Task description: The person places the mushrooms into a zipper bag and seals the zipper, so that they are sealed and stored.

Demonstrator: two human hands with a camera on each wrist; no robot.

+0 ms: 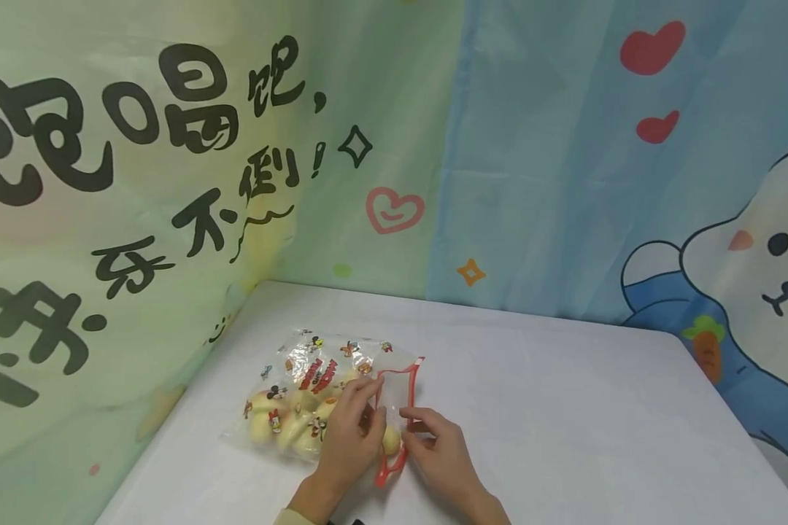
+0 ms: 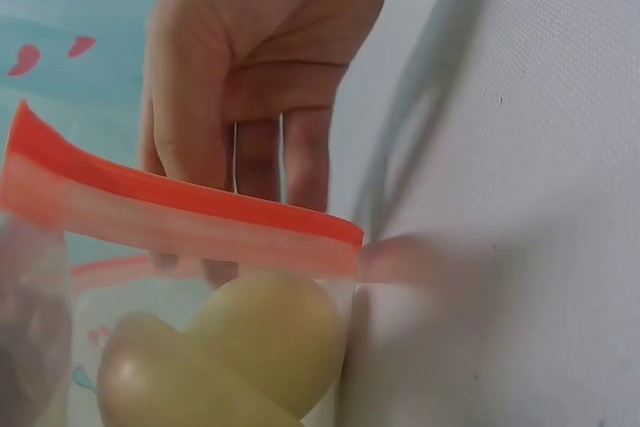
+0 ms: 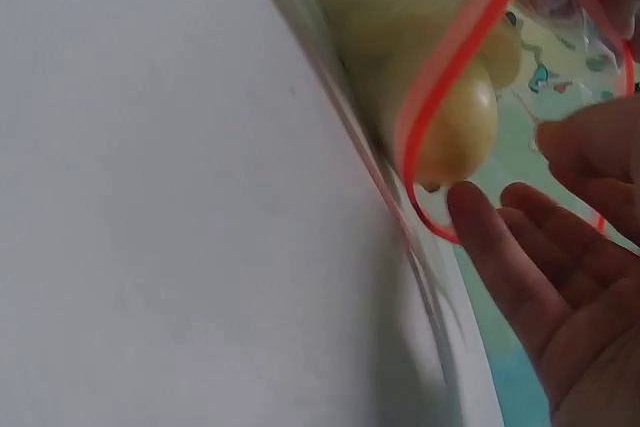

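A clear zip bag [image 1: 305, 375] with cartoon prints and a red-edged mouth lies on the white table, its mouth spread wide to the right. Inside are several pale yellow, rounded, smooth pieces [image 1: 295, 426]; one yellow ball [image 1: 391, 440] sits right at the mouth. My left hand [image 1: 349, 430] grips the bag by the left side of the red rim [image 1: 412, 383], fingers bent over the plastic. On the opposite side, my right hand [image 3: 570, 277] has its thumb and fingers apart, fingertips right at the rim. In the left wrist view the rim partly covers the right fingers [image 2: 305, 152].
The white table [image 1: 565, 408] extends to the right of the bag. A printed cloth backdrop [image 1: 532, 160] with dark lettering, hearts and a cartoon bear stands along the left and far sides.
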